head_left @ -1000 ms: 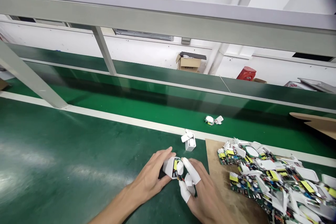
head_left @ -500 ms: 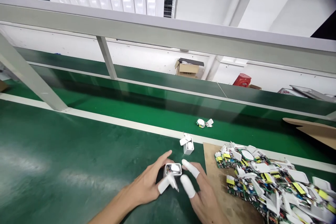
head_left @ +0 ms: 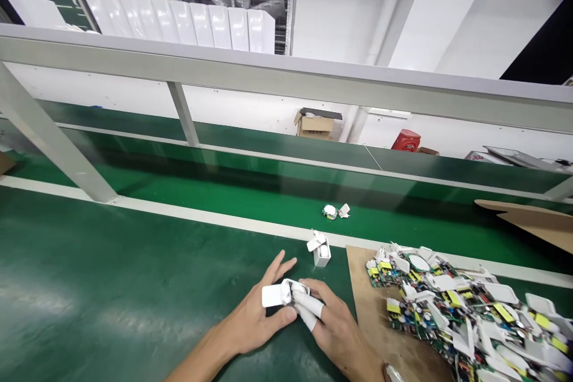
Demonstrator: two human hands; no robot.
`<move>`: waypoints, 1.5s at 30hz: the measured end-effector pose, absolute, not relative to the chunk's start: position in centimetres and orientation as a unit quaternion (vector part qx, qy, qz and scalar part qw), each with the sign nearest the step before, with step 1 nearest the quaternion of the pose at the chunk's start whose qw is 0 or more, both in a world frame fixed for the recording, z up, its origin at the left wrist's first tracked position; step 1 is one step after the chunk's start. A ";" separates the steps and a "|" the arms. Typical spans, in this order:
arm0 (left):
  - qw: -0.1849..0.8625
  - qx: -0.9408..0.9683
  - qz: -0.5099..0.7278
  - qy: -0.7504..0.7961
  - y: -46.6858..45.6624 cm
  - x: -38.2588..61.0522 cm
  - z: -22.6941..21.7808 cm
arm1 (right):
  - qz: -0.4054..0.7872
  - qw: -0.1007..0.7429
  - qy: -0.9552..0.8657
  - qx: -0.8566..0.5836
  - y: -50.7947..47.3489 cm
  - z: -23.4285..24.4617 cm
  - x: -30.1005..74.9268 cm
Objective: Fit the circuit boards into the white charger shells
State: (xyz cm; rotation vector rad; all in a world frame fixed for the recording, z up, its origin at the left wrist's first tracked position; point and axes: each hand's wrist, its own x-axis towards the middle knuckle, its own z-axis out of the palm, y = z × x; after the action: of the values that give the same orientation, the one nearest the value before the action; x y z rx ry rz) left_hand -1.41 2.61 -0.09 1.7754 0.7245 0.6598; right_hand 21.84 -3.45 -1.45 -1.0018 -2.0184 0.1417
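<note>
My left hand (head_left: 257,316) is wrapped around a small white box-shaped plastic housing (head_left: 305,285), thumb on the near side and other fingers behind it. A flat white cover piece (head_left: 274,295) sticks out to the left over that hand. My right hand (head_left: 329,322) has white finger cots on two fingers, which are closed at the housing's opening and hide most of what is inside. Just beyond the hands stands a second white housing (head_left: 322,256), with white parts poking out of its top.
At right, a brown board (head_left: 364,292) bears a heap of circuit boards with white plates (head_left: 452,304). A small circuit assembly (head_left: 330,212) and a white piece (head_left: 344,210) lie on the green strip past the pale rail (head_left: 250,224). A slanted metal post (head_left: 58,131) rises at left.
My right hand has moved left, its fingers closing onto the housing's opening. The white cover piece now points left instead of towards me. The camera view has tilted up slightly.
</note>
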 end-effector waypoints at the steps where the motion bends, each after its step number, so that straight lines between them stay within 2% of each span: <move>1: 0.518 0.744 0.291 0.306 2.7 -1.5 -0.3 | 0.059 0.442 -0.801 -0.400 -3.5 -1.3 21.9; 3: 0.488 0.749 0.331 0.302 2.7 -1.6 -0.7 | 0.070 0.453 -0.790 -0.407 -3.7 -0.9 21.9; 6: 0.430 0.768 0.380 0.283 2.8 -1.4 -0.8 | 0.102 0.414 -0.798 -0.425 -4.0 -0.6 21.9; 8: 0.393 0.784 0.390 0.282 2.9 -1.0 -0.5 | 0.114 0.389 -0.804 -0.436 -4.1 -0.8 21.8; 11: 0.365 0.797 0.394 0.278 3.1 -0.5 0.1 | 0.103 0.396 -0.786 -0.463 -4.2 -1.4 21.6; 14: 0.359 0.795 0.410 0.268 3.4 -0.5 0.7 | 0.095 0.404 -0.772 -0.482 -4.4 -1.6 21.5; 18: 0.354 0.799 0.419 0.249 3.4 -0.5 1.1 | 0.108 0.371 -0.794 -0.468 -4.3 -1.0 21.7; 22: 0.366 0.796 0.411 0.253 3.3 -0.4 0.8 | 0.138 0.386 -0.775 -0.482 -4.2 -1.1 21.8; 27: 0.385 0.781 0.409 0.274 3.0 -0.4 0.5 | 0.108 0.336 -0.807 -0.473 -4.5 -1.4 22.0; 29: 0.396 0.783 0.392 0.278 2.9 -0.3 0.6 | 0.082 0.343 -0.808 -0.472 -4.7 -1.5 22.0; 32: 0.382 0.803 0.378 0.259 3.0 -0.3 0.9 | 0.045 0.358 -0.810 -0.463 -4.7 -1.7 22.0; 35: 0.367 0.794 0.416 0.249 2.9 -0.4 0.8 | 0.046 0.355 -0.813 -0.459 -4.6 -1.6 22.0; 39: 0.363 0.781 0.447 0.241 2.6 -0.5 0.4 | 0.035 0.395 -0.805 -0.441 -4.7 -0.9 21.8; 43: 0.340 0.790 0.451 0.239 2.4 -0.3 0.3 | 0.068 0.349 -0.817 -0.454 -4.8 -0.6 21.5; 45: 0.323 0.796 0.447 0.249 2.5 -0.3 0.4 | 0.084 0.356 -0.803 -0.471 -4.8 -1.0 21.3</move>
State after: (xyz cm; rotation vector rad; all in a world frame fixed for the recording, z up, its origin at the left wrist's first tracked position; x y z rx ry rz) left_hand -0.32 2.48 0.42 2.0894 0.6539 1.1729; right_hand 21.27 -4.83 -0.98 -1.2156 -2.0726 0.2180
